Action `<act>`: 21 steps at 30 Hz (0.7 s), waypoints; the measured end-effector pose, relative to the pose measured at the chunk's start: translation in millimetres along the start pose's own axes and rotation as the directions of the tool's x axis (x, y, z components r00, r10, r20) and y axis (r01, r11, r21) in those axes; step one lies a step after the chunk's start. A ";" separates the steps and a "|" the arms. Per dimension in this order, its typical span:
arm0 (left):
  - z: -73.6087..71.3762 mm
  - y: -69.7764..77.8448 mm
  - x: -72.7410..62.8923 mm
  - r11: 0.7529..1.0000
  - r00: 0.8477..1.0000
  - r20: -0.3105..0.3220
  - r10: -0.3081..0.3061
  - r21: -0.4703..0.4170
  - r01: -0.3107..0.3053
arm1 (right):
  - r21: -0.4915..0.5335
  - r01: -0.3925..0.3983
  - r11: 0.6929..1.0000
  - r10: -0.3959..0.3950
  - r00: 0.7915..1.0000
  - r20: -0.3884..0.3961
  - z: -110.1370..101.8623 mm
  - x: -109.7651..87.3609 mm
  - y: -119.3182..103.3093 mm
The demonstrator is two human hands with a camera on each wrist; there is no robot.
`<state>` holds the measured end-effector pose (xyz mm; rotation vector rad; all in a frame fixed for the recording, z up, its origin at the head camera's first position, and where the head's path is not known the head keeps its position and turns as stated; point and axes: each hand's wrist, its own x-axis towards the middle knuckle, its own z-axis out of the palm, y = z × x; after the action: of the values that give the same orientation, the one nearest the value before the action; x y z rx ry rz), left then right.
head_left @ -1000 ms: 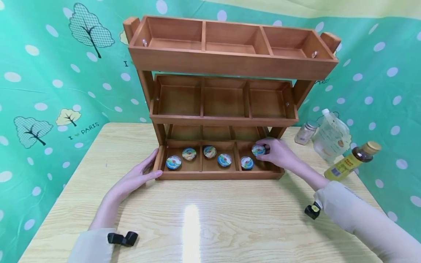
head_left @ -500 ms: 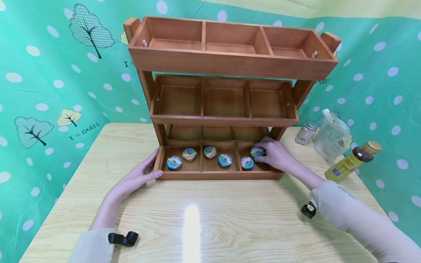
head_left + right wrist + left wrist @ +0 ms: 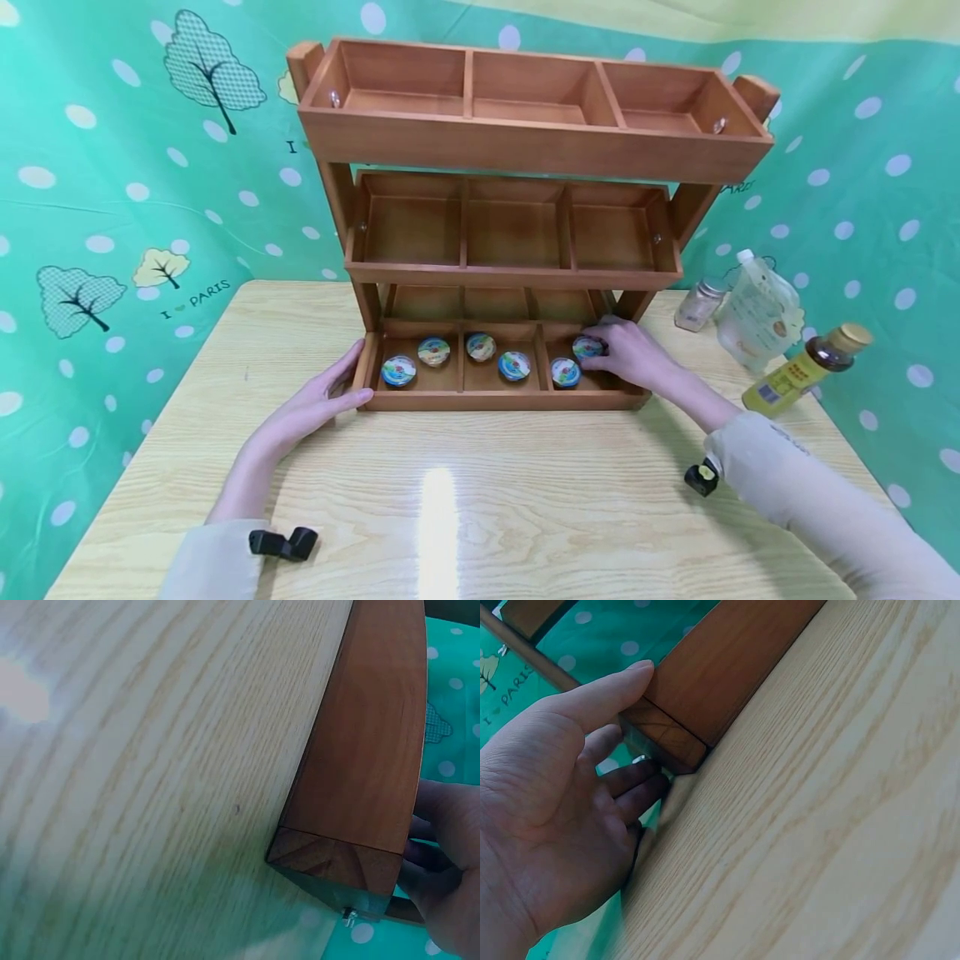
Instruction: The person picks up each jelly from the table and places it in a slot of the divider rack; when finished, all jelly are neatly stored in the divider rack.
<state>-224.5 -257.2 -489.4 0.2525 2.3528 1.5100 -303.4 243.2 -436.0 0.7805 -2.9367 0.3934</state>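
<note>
A brown wooden three-tier rack stands on the table. Its bottom tray holds several small round cups with printed lids, two per compartment. In the right compartment my right hand pinches the rear cup, partly covering it. The front cup lies just beside it. My left hand rests against the tray's left end, thumb at the front corner and fingers along the side. The left wrist view shows that thumb extended to the corner. In the right wrist view the tray front hides the right fingertips.
More cups sit in the left compartment, one a blue-lidded cup, and in the middle, another blue-lidded cup. Right of the rack stand a small jar, a spouted pouch and a yellow-labelled bottle. A patterned green cloth hangs behind.
My right hand has shifted slightly left and down with the cup, then stayed there over the last half second. The left hand keeps its place on the tray's end.
</note>
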 end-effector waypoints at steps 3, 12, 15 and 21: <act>0.0 0.6 0.1 1.000 1.000 0.002 -0.001 0.000 0.001 | 0.025 0.001 1.000 -0.001 1.000 -0.016 0.6 -1.8 1.9; -1.3 0.6 -0.3 1.000 1.000 -0.002 0.000 0.015 0.001 | 0.054 -0.015 0.998 0.016 1.000 -0.021 1.8 -3.9 2.6; -0.8 0.3 -0.6 1.000 1.000 -0.008 -0.005 0.012 0.005 | 0.050 -0.003 0.999 0.004 1.000 -0.019 0.7 -4.8 2.0; -0.2 1.1 -0.6 1.000 1.000 -0.011 0.000 0.015 0.000 | 0.075 0.019 0.997 -0.015 0.999 -0.046 -2.2 -10.2 0.3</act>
<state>-224.0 -257.1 -488.2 0.2486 2.3732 1.4984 -294.7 248.9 -435.3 0.7938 -2.8864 0.5161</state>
